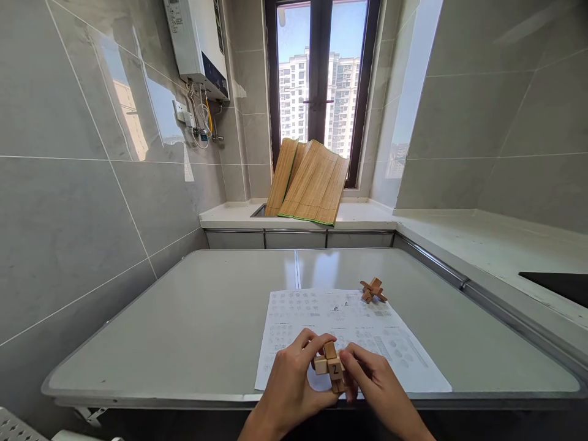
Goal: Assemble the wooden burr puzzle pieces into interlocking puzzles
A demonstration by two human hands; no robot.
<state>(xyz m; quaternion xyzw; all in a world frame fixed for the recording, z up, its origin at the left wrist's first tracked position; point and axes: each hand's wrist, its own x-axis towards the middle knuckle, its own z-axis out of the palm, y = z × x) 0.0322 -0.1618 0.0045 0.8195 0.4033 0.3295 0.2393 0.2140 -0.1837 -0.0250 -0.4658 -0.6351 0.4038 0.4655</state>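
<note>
Both hands hold one small wooden interlocking puzzle (331, 366) just above the near edge of a grey table (184, 318). My left hand (289, 386) grips its left side with the fingers curled over the top. My right hand (376, 386) pinches its right side. A block face on the puzzle shows the number 2. Under the hands lies a printed instruction sheet (340, 331). A second wooden puzzle (373, 290), cross-shaped, rests on the sheet's far right corner, apart from both hands.
Grey tiled walls close in on the left and right. A white counter (482, 245) runs behind and along the right of the table. A folded bamboo mat (310, 180) leans at the window. A water heater (197, 43) hangs on the upper left wall.
</note>
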